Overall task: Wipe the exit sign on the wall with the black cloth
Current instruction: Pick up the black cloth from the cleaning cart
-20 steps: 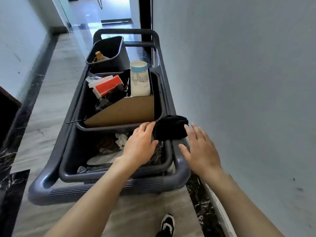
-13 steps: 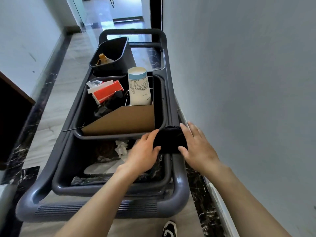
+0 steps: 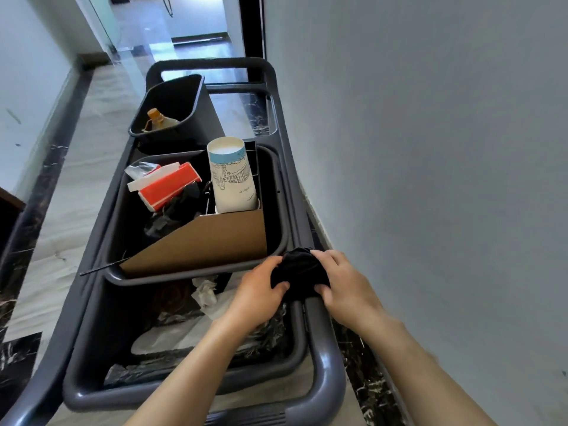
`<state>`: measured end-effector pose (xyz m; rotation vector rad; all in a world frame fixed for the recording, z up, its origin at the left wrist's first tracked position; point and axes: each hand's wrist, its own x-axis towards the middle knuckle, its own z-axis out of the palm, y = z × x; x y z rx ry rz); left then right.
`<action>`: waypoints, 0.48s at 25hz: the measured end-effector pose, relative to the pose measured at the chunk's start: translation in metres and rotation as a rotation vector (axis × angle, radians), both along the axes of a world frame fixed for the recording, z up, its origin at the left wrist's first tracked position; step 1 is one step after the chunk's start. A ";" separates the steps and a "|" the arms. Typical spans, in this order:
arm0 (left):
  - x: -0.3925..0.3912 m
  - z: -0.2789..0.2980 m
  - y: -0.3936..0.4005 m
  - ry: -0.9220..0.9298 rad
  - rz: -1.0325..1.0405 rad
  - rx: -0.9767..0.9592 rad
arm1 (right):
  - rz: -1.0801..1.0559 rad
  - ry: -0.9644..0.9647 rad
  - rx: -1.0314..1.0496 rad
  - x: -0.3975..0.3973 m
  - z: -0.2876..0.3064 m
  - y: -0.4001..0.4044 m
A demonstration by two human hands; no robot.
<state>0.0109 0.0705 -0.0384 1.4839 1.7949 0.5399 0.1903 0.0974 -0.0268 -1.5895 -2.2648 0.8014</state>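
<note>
The black cloth (image 3: 299, 273) lies bunched on the right rail of a grey cleaning cart (image 3: 325, 358), close to the wall. My left hand (image 3: 258, 295) grips its left side, thumb pressed into the fabric. My right hand (image 3: 344, 284) closes over its right side, fingers curled on top. Both hands hold the cloth at once. No exit sign shows in this view; the grey wall (image 3: 430, 149) on the right is bare.
The cart's middle bin (image 3: 278, 179) holds a tall paper cup (image 3: 232, 176), an orange-and-white box (image 3: 167, 187) and a cardboard sheet (image 3: 203, 244). A small black bucket (image 3: 190, 109) with a bottle stands further back. The near bin (image 3: 184, 392) has crumpled paper and plastic. Marble corridor floor runs left.
Both hands have closed in from either side of the cloth and now grip it. The view has shifted forward over the cart.
</note>
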 end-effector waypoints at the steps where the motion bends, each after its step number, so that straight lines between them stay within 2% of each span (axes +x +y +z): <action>1: -0.002 -0.002 0.002 -0.020 0.019 0.004 | -0.047 0.017 0.016 -0.003 0.000 -0.003; 4: -0.011 -0.002 0.006 -0.053 -0.012 0.002 | -0.160 0.024 0.051 -0.014 0.002 -0.013; 8: -0.027 0.010 0.011 -0.054 -0.201 -0.025 | -0.269 0.007 0.067 -0.021 0.015 -0.032; 12: -0.034 0.035 0.014 -0.246 -0.301 0.023 | -0.401 0.054 0.159 -0.019 0.039 -0.055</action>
